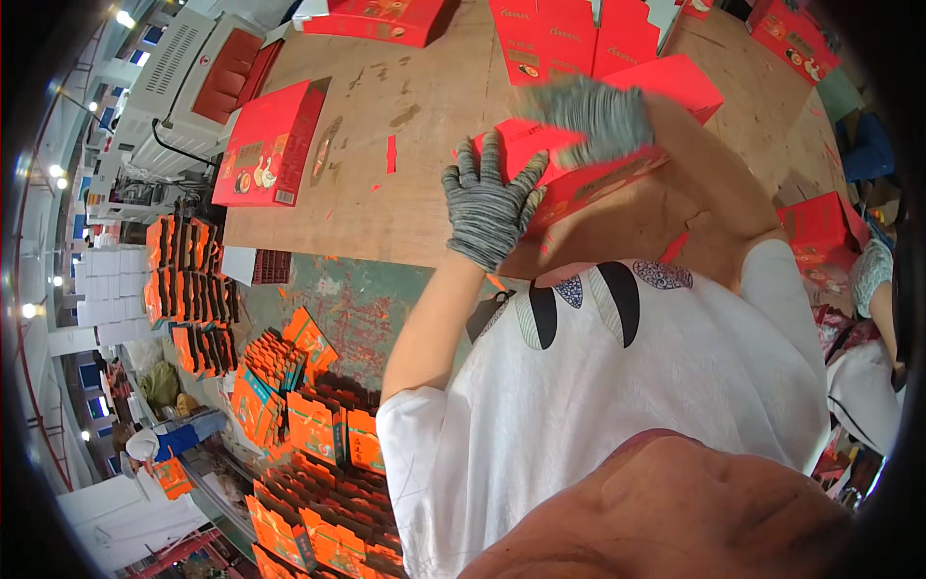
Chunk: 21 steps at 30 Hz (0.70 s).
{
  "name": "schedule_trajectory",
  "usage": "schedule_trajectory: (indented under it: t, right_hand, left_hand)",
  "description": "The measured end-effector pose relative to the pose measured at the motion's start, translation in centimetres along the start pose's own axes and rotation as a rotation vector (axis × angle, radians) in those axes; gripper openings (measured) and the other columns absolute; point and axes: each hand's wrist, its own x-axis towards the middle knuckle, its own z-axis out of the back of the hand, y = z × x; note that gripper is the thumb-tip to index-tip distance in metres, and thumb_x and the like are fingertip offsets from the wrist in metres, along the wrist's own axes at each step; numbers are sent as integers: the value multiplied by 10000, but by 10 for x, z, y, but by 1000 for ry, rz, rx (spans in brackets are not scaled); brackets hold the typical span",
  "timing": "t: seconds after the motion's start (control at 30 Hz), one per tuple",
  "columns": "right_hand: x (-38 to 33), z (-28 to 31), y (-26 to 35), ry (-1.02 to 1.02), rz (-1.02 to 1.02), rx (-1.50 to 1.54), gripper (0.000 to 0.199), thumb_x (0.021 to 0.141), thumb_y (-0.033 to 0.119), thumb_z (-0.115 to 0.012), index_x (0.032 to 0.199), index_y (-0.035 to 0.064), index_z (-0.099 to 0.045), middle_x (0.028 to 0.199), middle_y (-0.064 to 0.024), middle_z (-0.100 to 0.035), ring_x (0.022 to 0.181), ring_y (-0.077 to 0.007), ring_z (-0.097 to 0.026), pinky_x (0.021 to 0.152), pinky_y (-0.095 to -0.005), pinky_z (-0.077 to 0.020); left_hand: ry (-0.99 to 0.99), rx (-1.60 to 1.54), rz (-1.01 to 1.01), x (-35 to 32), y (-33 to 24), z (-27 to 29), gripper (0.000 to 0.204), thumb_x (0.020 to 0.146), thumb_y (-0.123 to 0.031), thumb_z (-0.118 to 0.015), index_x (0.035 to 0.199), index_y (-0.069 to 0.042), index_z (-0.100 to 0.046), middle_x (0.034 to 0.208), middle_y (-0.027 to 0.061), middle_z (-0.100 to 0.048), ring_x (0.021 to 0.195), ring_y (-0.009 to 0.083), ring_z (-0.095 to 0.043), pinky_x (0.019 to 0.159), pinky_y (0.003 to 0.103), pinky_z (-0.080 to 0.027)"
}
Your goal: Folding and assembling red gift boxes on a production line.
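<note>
A red cardboard box (590, 187) lies on the wooden table in front of me, with a red flap (680, 85) reaching out to the right. My left hand (489, 205), in a grey knitted glove, rests at the box's left end with its fingers spread. Over the top of the box is my right hand (596, 118), gloved the same way. Its fingers point left and are smeared by motion, but look stretched out, with the thumb apart. Neither hand grasps anything that I can see.
The wooden table (371, 207) carries another red box (268, 145) at left and upright red boxes (545, 43) at the far side. Red scraps lie about. Stacks of orange cartons (318, 425) stand on the floor at lower left. A grey-white machine (178, 92) is beyond; another person's arm (876, 289) shows at right.
</note>
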Motion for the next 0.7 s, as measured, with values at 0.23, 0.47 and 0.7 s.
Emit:
schedule_trajectory:
  t: [0.23,0.47,0.7]
  right_hand:
    - [31,-9,39,-467,-666,117,612,920,446,-355,1417,104,-253,1446,-146,-290,1332,-251,-298,1098,-422,-190]
    - [53,43,41,-806,-455,-112,591,915,461,-352,1409,144,-287,1421,-122,-350,1311,-253,-330,1057,-467,-212]
    - [65,-4,67,-237,-517,348,521,897,491,-344,982,53,-613,928,-157,-653,877,-317,-619,822,-473,-413]
  left_hand:
    - [-405,-150,-16,-14,-8,-9,351,741,-247,-677,1083,-178,-639,1161,82,-571,1065,275,-525,819,493,-369]
    - [-455,-287,-55,-18,5,-4,297,726,-162,-700,1015,-131,-642,1101,49,-593,1023,253,-545,840,441,-371]
    - [-269,-1031,344,-60,27,-42,713,614,-161,-799,1235,-48,-467,1216,168,-495,1142,335,-463,878,410,-431]
